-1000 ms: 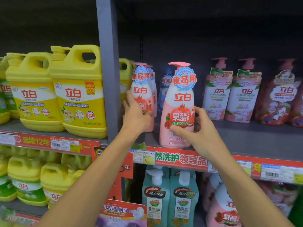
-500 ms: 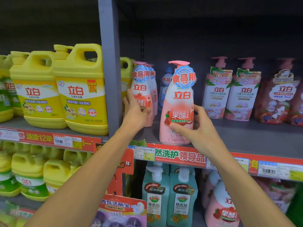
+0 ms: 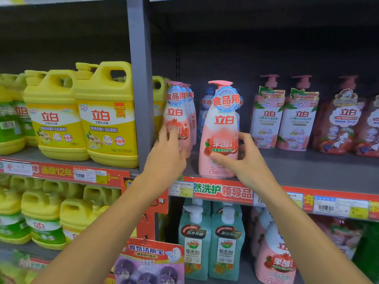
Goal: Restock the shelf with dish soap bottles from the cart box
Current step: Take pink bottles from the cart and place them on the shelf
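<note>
Pink bottle (image 3: 220,138) upright, gripped by right hand (image 3: 244,160).

right hand (image 3: 245,167) grips a pink pump bottle (image 3: 222,130) upright on the shelf (image 3: 307,171), left hand (image 3: 166,158) touches the neighbouring pink bottle (image 3: 176,117), yellow jugs (image 3: 106,113) off left

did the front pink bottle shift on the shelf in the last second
No. The front pink bottle, gripped by the right hand, stands over the same characters on the red shelf strip as before.
</note>
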A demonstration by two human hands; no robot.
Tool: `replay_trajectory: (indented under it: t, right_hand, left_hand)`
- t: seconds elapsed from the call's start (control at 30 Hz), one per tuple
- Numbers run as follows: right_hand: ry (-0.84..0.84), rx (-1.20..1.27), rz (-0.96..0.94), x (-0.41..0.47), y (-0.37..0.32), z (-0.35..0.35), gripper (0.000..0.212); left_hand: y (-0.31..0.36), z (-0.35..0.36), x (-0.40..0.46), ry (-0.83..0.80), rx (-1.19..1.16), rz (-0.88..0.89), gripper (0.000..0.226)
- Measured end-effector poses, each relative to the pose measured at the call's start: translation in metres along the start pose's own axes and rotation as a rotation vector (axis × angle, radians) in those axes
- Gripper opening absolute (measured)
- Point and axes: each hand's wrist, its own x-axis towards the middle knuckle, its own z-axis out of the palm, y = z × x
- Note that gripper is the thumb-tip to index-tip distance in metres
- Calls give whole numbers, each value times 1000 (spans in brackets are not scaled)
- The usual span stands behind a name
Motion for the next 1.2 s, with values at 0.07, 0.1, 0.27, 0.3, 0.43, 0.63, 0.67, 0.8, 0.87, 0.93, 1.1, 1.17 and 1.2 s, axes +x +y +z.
replay_trajectory:
  t: [0.07,0.1,0.27,0.3,0.43,0.63,0.67,0.8,0.87,0.93,1.1,1.17,1.2]
  right_hand:
    - [13,-22,-4,-1,-1,-1,69]
    - [24,-37,-4,-1,-1,-1,69]
    - [133,-237,9,-4,-1,5,90]
    - [146,-286,3,-6,-2,7,92]
    - [180,-341,-22,-11,-6,18,86]
    - [190,-333,-30,-1,-10,35,78]
    - [190,-340,-32,1,-11,39,77]
    - [173,-388,-66,9,-14,60,74]
    - [157,-424,-78,11,-13,69,74]
    - [150,-441,-85,13,-14,77,74]
    - [115,-455,-91,20,-18,94,77]
    - [107,-459,-90,22,-19,96,77]
    - [106,-462,-91,23,-19,97,77]
  left_hand:
    - [-5,-8,-24,10,132,104,55]
    - [-9,-10,-35,32,179,153,52]
    - [-41,12,-70,186,302,394,44]
    - [-46,17,-74,174,302,404,47]
    - [-60,31,-81,193,262,390,49]
    - [-66,41,-83,250,194,351,47]
    - [-66,41,-82,255,182,358,47]
    - [-69,40,-80,271,189,367,48]
    - [-70,41,-81,271,188,365,49]
    - [-70,42,-82,268,189,368,51]
    - [-71,42,-83,248,197,346,53]
    - [-70,42,-84,248,192,341,53]
    - [-70,42,-84,251,188,340,53]
